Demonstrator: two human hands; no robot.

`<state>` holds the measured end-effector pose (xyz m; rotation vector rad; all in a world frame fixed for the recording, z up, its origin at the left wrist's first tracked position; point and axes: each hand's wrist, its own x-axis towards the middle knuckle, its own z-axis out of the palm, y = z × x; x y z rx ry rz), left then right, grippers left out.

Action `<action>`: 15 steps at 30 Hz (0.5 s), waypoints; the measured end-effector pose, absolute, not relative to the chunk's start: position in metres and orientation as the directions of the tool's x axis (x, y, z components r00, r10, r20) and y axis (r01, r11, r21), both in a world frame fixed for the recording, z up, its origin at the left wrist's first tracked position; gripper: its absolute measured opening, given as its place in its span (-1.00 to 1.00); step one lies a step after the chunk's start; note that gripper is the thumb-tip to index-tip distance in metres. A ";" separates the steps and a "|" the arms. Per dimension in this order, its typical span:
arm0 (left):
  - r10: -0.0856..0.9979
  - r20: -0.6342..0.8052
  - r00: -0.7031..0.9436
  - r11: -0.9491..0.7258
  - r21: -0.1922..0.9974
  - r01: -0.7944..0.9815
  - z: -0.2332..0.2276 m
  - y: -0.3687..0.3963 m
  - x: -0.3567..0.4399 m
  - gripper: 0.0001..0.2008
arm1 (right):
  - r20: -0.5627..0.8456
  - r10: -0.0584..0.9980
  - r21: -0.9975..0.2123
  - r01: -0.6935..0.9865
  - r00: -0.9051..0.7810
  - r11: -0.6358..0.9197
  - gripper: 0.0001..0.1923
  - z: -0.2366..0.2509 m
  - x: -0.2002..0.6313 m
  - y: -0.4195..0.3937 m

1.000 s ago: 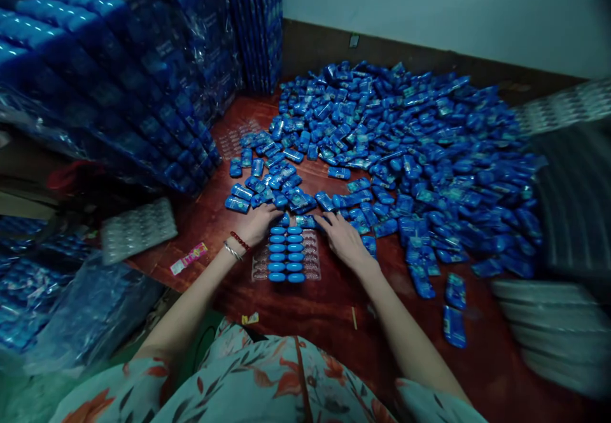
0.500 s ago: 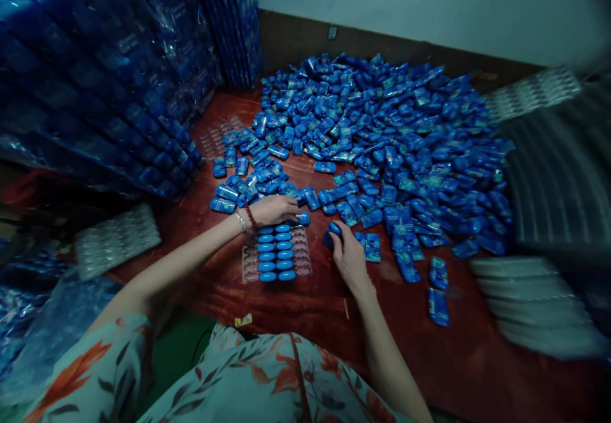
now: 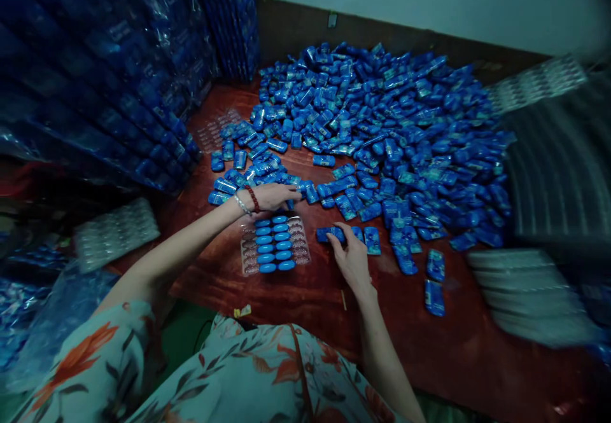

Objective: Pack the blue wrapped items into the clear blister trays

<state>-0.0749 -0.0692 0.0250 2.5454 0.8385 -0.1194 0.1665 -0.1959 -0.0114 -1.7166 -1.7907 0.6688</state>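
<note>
No text can be read. The blue packs point(image 3: 382, 124) on the desk point(image 3: 286, 296) carry light labels, but the print is too small and blurred.

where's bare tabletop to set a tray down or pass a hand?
Bare wood runs along the near table edge, between the tray and the body, and right of the right hand, apart from a few stray packs. Crowded: the pile behind both hands, where the left hand rests at its edge.
</note>
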 end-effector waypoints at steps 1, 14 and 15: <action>0.581 -0.158 0.799 -0.682 0.442 0.583 0.027 -0.074 -0.087 -0.76 | 0.050 0.999 -0.723 0.691 0.013 0.027 -0.62 -0.010 0.166 -0.197; 0.977 0.151 0.154 -0.215 0.693 0.688 0.009 -0.217 -0.186 -0.75 | 0.185 0.892 -0.760 0.515 -0.412 0.395 -0.77 0.000 0.137 -0.158; 0.982 0.143 0.126 -0.190 0.690 0.698 0.010 -0.224 -0.184 -0.71 | 0.188 0.860 -0.730 0.519 -0.474 0.445 -0.76 0.000 0.136 -0.155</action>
